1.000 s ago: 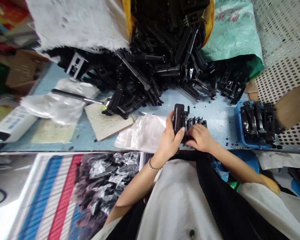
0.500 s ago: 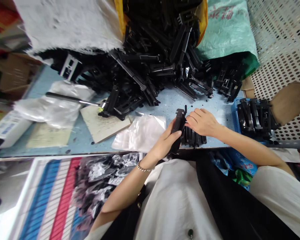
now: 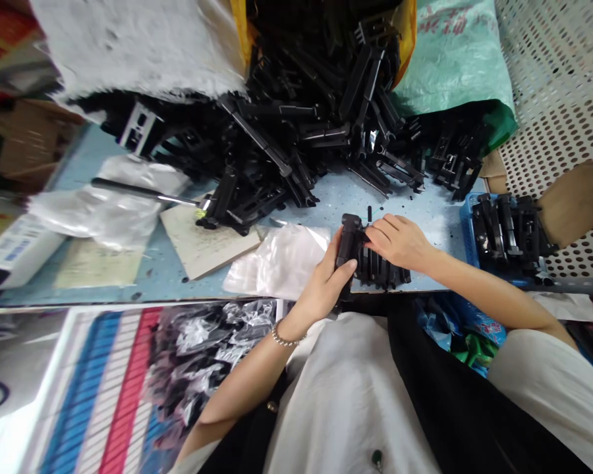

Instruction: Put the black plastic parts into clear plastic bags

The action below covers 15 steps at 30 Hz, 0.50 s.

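A pile (image 3: 277,145) is left loose on the counter (image 3: 91,148). In the closed left hand (image 3: 326,283), 1 part (image 3: 348,240) is held. A row (image 3: 383,271) is set out below the right hand (image 3: 398,242); its fingers are curled against the part, any pinch hidden. A basket (image 3: 468,230) is filled. Since 1.0 s ago, the right hand has been raised.
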Each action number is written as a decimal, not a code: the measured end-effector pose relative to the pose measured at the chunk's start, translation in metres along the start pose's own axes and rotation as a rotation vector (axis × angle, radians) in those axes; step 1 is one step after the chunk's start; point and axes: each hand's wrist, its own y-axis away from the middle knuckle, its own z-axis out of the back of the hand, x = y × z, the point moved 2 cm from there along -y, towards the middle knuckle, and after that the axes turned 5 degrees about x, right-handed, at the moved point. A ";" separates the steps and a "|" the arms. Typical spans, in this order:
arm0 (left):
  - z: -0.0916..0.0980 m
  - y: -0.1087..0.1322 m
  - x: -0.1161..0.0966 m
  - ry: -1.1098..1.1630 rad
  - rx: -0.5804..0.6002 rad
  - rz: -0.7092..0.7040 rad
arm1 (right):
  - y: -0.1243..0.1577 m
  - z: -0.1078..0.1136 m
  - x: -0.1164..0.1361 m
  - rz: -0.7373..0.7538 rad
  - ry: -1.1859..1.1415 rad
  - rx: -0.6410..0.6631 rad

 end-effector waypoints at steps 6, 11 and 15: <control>-0.009 -0.002 0.004 -0.023 0.093 0.077 | -0.004 0.004 -0.015 0.282 0.233 0.125; -0.001 -0.002 0.001 0.146 0.214 0.232 | -0.008 0.006 -0.015 0.341 0.232 0.191; -0.005 0.003 -0.005 0.169 0.242 0.226 | -0.008 0.004 -0.010 0.257 0.025 0.163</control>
